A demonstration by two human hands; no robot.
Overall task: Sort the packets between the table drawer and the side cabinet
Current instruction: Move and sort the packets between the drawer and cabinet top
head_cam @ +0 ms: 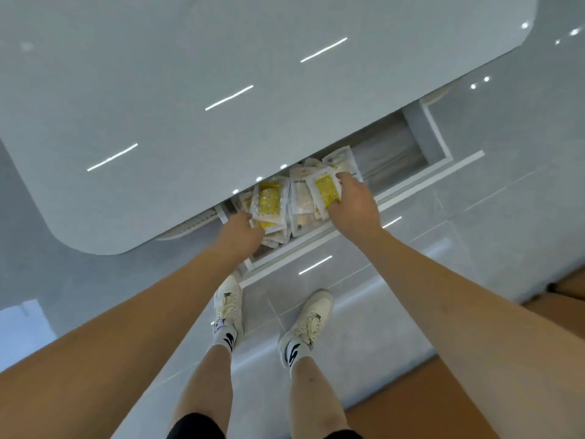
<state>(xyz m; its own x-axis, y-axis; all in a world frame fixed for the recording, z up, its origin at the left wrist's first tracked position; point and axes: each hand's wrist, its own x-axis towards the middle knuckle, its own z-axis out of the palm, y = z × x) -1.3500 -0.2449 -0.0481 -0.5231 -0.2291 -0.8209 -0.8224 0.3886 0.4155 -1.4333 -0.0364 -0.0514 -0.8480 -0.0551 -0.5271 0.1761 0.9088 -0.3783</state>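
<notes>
The table drawer is pulled out from under the glossy grey table top. Several clear packets with yellow cards lie piled in its left half. My left hand grips a yellow packet at the pile's left side. My right hand holds another yellow packet at the pile's right side, fingers curled over its edge. More white packets lie between the two hands. The side cabinet is not in view.
The drawer's right half shows bare wood-grain bottom. Its white front rail runs just below my hands. My feet in white shoes stand on the grey tiled floor. A brown surface lies at the right edge.
</notes>
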